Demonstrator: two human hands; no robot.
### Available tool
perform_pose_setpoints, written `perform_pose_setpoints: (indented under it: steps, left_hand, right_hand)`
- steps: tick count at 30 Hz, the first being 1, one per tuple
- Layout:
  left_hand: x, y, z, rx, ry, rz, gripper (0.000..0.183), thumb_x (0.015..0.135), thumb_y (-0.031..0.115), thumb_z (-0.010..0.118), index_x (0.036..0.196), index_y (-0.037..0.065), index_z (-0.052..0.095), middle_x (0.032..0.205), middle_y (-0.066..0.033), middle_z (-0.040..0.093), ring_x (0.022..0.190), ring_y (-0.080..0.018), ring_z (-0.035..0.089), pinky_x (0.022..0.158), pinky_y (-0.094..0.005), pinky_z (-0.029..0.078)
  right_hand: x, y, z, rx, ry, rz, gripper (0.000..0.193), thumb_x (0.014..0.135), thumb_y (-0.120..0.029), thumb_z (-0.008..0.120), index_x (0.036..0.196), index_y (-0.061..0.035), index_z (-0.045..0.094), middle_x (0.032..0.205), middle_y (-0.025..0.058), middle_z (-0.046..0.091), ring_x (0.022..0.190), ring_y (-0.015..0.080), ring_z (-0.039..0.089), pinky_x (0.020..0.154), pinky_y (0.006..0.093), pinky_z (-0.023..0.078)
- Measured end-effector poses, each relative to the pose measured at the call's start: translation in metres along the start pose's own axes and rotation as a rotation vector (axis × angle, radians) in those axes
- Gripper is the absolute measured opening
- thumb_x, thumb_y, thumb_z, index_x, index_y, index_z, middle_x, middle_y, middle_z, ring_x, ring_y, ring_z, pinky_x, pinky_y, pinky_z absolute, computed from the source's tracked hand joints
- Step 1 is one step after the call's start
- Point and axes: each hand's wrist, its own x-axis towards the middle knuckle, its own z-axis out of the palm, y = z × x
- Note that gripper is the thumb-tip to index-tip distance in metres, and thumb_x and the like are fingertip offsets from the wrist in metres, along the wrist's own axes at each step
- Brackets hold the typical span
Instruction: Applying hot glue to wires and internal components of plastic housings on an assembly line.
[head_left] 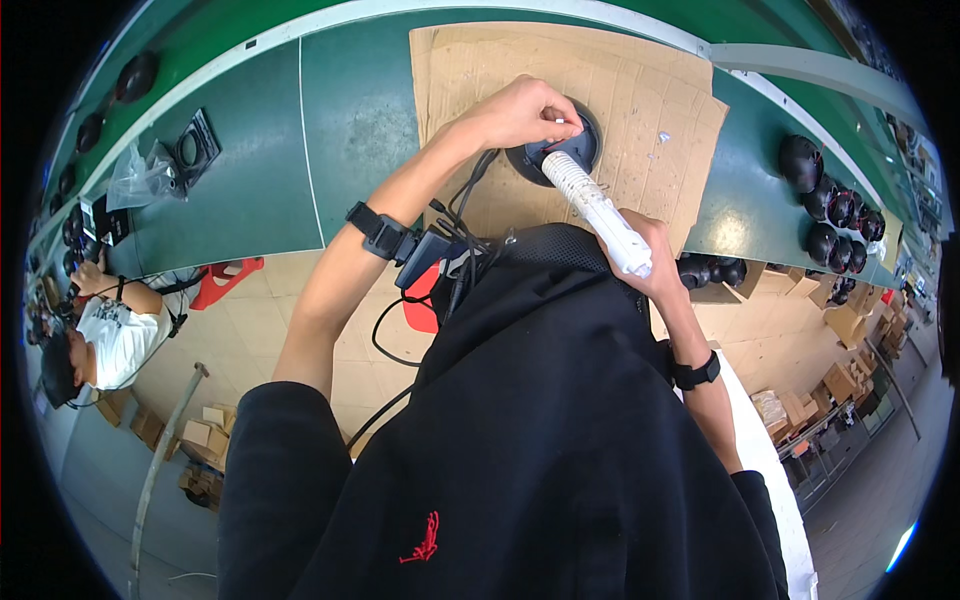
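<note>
A round black housing [535, 166] lies on a cardboard sheet on the bench. Over its far edge, my left hand [530, 112] is closed in a pinch, thumb against fingertips. Something small and pale shows at the fingertips, and a bit of red wire is near them; what exactly is pinched I cannot make out. My right hand [645, 245] is wrapped round a long white tool [597, 212] with a ribbed barrel, which looks like a heat gun. Its ribbed end points at the housing, close below my left fingertips.
The cardboard sheet [660, 90] covers part of the green bench [360, 130]. Dark cables [465, 195] hang beside my left forearm. Several black round parts [830, 200] stand at the right. Plastic bags [145, 175] lie at the left, where another person [115, 335] sits.
</note>
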Motion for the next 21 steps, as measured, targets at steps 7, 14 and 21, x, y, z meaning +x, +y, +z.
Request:
perform_pose_setpoints:
  steps: [7, 14, 21]
  left_hand:
    - [-0.031, 0.006, -0.002, -0.087, 0.127, -0.038, 0.017, 0.092, 0.01, 0.072, 0.106, 0.001, 0.076, 0.091, -0.0064, 0.075, 0.085, -0.0118, 0.069, 0.083, -0.0286, 0.057]
    - [-0.076, 0.016, -0.012, -0.119, 0.095, -0.174, 0.012, 0.092, 0.008, 0.072, 0.102, 0.004, 0.076, 0.095, -0.005, 0.075, 0.088, -0.0102, 0.068, 0.084, -0.0282, 0.057]
    - [-0.09, 0.024, -0.001, 0.076, -0.051, 0.004, 0.014, 0.087, 0.001, 0.07, 0.1, 0.001, 0.075, 0.1, -0.0102, 0.074, 0.094, -0.0269, 0.071, 0.086, -0.0349, 0.056]
  right_hand:
    - [-0.002, 0.001, -0.003, -0.044, 0.013, -0.032, 0.015, 0.082, -0.007, 0.075, 0.084, 0.0022, 0.064, 0.072, 0.0187, 0.063, 0.066, 0.038, 0.066, 0.06, 0.0383, 0.05]
    - [0.0, 0.003, -0.003, -0.039, 0.023, -0.064, 0.014, 0.081, -0.007, 0.075, 0.085, 0.0018, 0.065, 0.072, 0.0185, 0.063, 0.066, 0.0383, 0.066, 0.06, 0.0385, 0.05]
    - [0.004, 0.004, -0.006, -0.032, -0.025, -0.076, 0.014, 0.081, -0.008, 0.075, 0.085, 0.0015, 0.065, 0.073, 0.0189, 0.063, 0.068, 0.0386, 0.066, 0.06, 0.0387, 0.051]
